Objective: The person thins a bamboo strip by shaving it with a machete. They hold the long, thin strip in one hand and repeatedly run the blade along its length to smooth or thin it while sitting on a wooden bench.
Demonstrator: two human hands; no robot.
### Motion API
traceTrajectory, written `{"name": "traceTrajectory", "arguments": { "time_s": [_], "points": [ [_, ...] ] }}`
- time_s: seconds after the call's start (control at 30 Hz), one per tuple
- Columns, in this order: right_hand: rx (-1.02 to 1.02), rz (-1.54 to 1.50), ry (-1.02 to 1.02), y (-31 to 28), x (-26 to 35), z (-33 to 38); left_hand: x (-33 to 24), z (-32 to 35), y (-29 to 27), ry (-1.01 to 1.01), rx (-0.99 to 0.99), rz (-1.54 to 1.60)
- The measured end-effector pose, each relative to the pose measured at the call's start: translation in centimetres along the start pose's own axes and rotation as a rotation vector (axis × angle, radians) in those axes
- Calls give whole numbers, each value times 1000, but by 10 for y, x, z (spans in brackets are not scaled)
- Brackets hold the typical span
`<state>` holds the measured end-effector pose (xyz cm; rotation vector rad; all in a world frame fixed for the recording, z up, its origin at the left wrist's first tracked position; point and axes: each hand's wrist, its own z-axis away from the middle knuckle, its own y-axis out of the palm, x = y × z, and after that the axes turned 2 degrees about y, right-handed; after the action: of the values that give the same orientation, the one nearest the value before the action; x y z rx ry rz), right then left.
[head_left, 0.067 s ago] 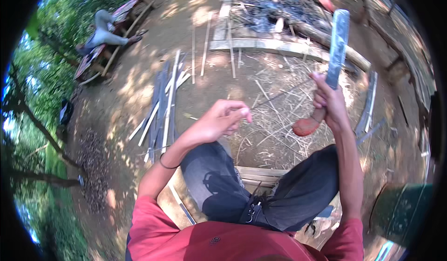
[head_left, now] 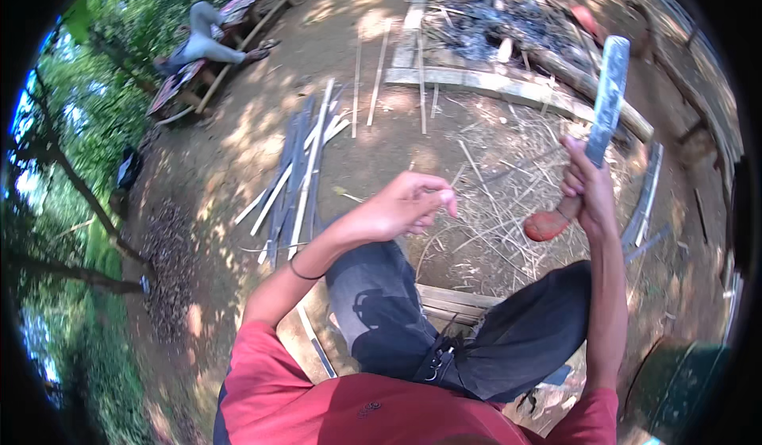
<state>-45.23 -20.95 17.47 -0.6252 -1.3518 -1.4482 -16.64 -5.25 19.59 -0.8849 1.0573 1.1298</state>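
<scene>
My right hand (head_left: 586, 187) grips a big knife (head_left: 605, 104) by its reddish-brown wooden handle, the broad grey blade pointing up and away. My left hand (head_left: 401, 205) hovers over my left knee with fingers curled, thumb and fingertips pinched on a thin straw-like sliver that is hard to make out. I sit on a low wooden seat (head_left: 452, 300) in dark trousers and a red shirt. Dry shavings and thin strips (head_left: 484, 207) litter the ground in front of my knees.
A bundle of long split bamboo slats (head_left: 302, 175) lies on the dirt to the left. A wood-framed ash pit (head_left: 492, 32) with logs sits ahead. More slats (head_left: 647, 199) lie at right. A person (head_left: 202, 40) sits on a bench at far left; trees border the yard.
</scene>
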Motion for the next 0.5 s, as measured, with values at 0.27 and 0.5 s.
{"name": "traceTrajectory", "arguments": {
  "time_s": [0.27, 0.5],
  "points": [
    [93, 13, 82, -39, -3, -6, 7, -8, 85, -253, 322, 541],
    [97, -110, 184, -36, 10, -5, 33, -44, 95, -235, 249, 758]
  ]
}}
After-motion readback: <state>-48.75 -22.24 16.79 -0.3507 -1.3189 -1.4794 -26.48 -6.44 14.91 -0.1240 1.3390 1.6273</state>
